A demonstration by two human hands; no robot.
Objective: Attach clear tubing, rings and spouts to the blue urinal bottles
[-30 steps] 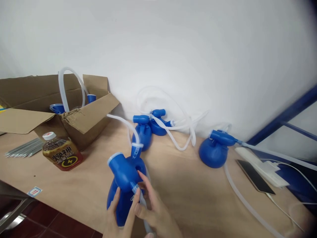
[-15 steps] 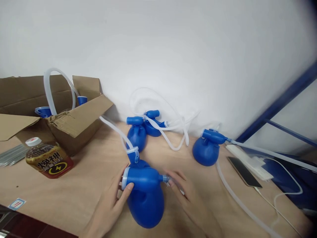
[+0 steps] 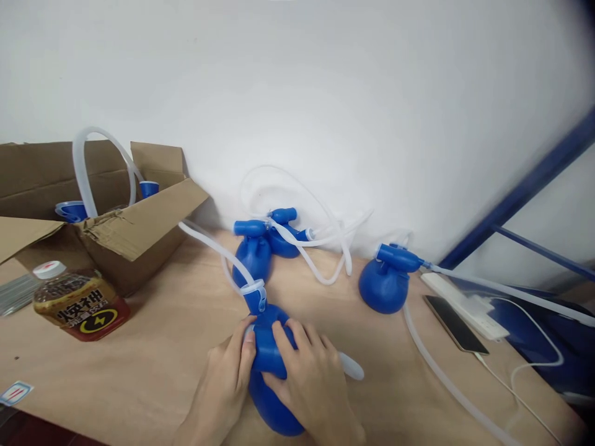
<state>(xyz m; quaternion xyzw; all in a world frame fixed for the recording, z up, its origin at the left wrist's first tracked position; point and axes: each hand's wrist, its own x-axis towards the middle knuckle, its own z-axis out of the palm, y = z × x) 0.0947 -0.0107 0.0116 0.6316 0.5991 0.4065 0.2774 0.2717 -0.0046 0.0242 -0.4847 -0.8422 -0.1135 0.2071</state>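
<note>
A blue plastic bottle [image 3: 274, 406] with a rounded body stands at the front middle of the table. It has a horizontal cylinder [image 3: 267, 350] across its top and an upright spout [image 3: 253, 298] with a pale rim and strap. My left hand [image 3: 227, 368] grips the cylinder's left end, thumb on top. Over its right part curls my right hand [image 3: 309, 371], fingers on top and thumb at the near side, hiding the right end. A whitish tube [image 3: 352, 367] sticks out beyond my right hand. Behind the spout, another clear tube [image 3: 204, 235] runs toward the box.
At left stand an open cardboard box [image 3: 153, 238] with tubes and blue parts, and a drink bottle [image 3: 81, 303]. More blue bottles [image 3: 253, 257] with looped tubes rest by the wall. At right are another blue bottle [image 3: 383, 288], a phone [image 3: 455, 325] and a power strip [image 3: 465, 306].
My right hand has moved left from the tube fitting at the cylinder's right end onto the cylinder itself. My left hand stays on the left end. The view has shifted slightly.
</note>
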